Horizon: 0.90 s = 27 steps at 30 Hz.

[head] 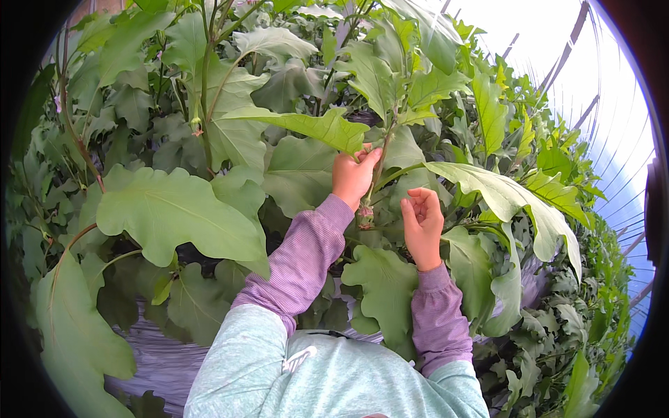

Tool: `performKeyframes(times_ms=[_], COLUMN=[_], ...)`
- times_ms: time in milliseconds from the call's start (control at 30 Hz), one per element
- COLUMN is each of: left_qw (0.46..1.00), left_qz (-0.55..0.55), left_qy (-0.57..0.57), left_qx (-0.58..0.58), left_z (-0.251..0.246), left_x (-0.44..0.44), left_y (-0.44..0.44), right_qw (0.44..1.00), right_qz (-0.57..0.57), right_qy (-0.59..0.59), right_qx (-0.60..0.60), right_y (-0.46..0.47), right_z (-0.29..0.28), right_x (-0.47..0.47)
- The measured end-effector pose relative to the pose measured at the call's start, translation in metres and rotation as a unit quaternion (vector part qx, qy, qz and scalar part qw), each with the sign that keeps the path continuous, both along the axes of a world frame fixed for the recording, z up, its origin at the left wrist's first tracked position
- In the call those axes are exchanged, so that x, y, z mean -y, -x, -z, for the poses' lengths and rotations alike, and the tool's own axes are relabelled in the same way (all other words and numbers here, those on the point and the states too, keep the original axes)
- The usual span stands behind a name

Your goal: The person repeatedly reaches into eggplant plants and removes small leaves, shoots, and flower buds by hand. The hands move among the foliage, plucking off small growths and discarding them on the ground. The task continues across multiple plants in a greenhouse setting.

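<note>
My left hand point(355, 172) reaches up to an upright eggplant stem point(385, 151), its thumb and fingers pinched together at the stem's left side, just under a long lobed leaf point(313, 128). Whether anything is between those fingertips cannot be made out. Below and to the right, my right hand point(423, 224) is raised with curled fingers and the thumb apart, holding nothing that I can see. Between the two hands, a small withered pinkish flower or young fruit point(366, 217) hangs by the stem. A broad pale leaf point(496, 193) arches at the right, above my right hand.
Dense eggplant foliage surrounds both arms, with a large leaf point(177, 214) at the left and another point(384, 292) below the hands. Plastic ground sheeting point(162, 355) shows at the lower left. A further row of plants runs along the right, under a greenhouse cover with ribs point(572, 39).
</note>
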<state>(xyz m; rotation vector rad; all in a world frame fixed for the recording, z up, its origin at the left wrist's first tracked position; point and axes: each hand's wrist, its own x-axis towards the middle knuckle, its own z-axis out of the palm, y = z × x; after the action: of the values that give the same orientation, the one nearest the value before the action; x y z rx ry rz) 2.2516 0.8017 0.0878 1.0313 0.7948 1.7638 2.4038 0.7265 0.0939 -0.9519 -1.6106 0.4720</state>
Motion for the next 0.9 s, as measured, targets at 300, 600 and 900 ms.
performKeyframes(times_ms=[300,600,900], left_qw=[0.945,0.978,0.964], left_qz=[0.104,0.161,0.049], left_qy=[0.174,0.067,0.07], left_qx=[0.258,-0.114,-0.252], left_z=[-0.003,0.072,0.14], left_x=[0.002,0.047,0.044], left_y=[-0.001,0.058,-0.002], right_qw=[0.953,0.815,0.865], right_qz=[-0.15,-0.057,-0.153], right_qy=[0.017,0.095,0.347], right_qx=[0.264,0.569,0.329], right_y=[0.016,-0.046,-0.054], right_z=[0.002,0.054,0.096], right_x=[0.086,0.088,0.061])
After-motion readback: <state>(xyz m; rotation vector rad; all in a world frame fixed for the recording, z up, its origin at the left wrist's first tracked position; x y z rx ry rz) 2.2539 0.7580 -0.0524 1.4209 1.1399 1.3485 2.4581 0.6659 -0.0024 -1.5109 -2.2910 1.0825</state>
